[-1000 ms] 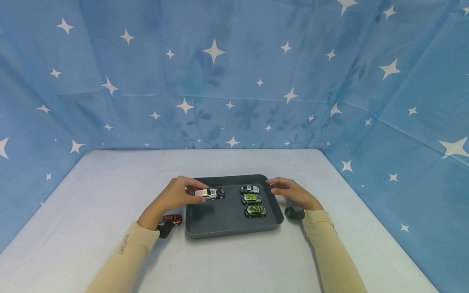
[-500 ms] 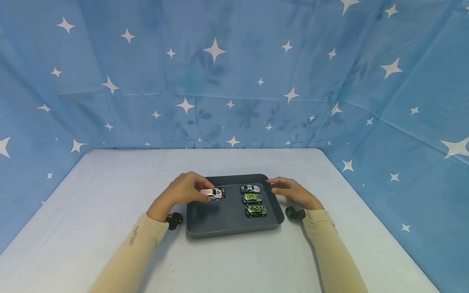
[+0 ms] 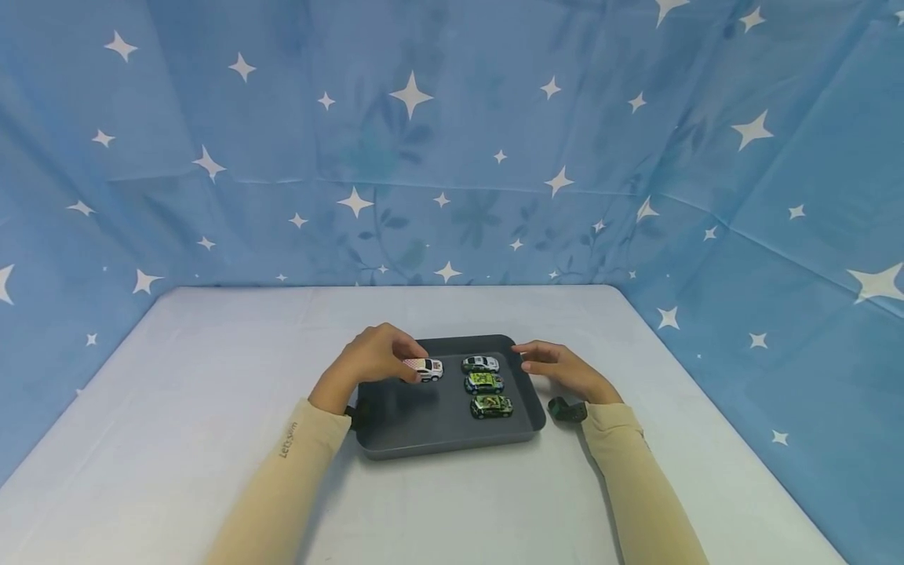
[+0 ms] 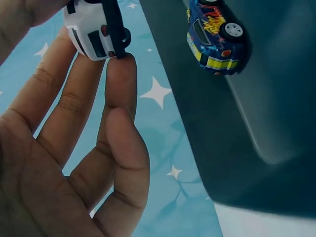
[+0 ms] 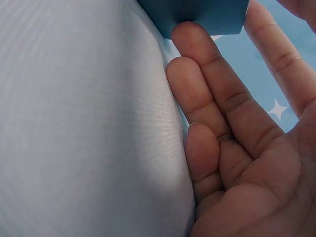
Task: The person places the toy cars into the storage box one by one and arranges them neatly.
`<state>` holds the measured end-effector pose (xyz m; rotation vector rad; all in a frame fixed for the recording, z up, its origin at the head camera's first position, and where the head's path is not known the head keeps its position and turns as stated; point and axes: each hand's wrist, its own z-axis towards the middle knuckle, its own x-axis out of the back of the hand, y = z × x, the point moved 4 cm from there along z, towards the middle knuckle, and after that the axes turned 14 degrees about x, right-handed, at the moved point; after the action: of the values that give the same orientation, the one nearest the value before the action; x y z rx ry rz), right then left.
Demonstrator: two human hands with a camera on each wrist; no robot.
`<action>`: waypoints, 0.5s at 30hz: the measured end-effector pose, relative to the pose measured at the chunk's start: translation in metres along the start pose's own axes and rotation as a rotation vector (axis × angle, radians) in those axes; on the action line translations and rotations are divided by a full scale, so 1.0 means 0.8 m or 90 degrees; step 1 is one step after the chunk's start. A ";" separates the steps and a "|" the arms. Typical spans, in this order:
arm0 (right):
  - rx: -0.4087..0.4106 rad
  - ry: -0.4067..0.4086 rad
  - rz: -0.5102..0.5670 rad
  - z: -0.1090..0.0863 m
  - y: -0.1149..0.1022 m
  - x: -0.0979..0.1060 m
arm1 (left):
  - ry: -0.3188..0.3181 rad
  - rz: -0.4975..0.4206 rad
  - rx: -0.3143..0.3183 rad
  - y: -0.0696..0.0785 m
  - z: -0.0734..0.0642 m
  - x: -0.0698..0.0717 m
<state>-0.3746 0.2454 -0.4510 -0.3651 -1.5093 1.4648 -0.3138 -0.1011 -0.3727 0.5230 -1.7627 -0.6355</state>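
Observation:
My left hand [image 3: 373, 359] pinches a white toy car [image 3: 427, 369] between thumb and fingers, over the left part of a dark grey tray [image 3: 424, 428]. In the left wrist view, a dark blue toy car [image 4: 217, 37] with flame artwork lies inside the tray; the head view hides it behind the hand and the white car. My right hand [image 3: 565, 370] rests at the tray's right rim, fingers loosely bent, fingertips against the outer wall [image 5: 207, 19] in the right wrist view. Three cars form a column inside: white-and-black [image 3: 480, 364], yellow-green [image 3: 484, 383], dark green [image 3: 491, 406].
A white cloth [image 3: 452, 510] covers the table under the tray. Behind and to the right hangs a blue curtain [image 3: 452, 157] with white stars. A small dark device [image 3: 567, 410] sits at the right wrist, and another dark device [image 3: 356, 414] at the left wrist.
My left hand has carried the white car rightward and slightly back over the tray, covering the blue car. The red car by the left wrist has become hidden. My right hand stays put.

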 end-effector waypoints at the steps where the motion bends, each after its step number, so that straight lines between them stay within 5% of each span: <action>1: 0.001 -0.001 -0.002 0.000 0.000 0.000 | 0.003 0.002 0.002 0.000 0.002 -0.001; 15: -0.003 -0.002 0.003 -0.001 0.000 0.001 | 0.024 0.053 0.056 -0.006 0.011 -0.018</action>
<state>-0.3743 0.2463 -0.4510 -0.3690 -1.5164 1.4656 -0.3184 -0.0942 -0.3879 0.5164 -1.7728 -0.4882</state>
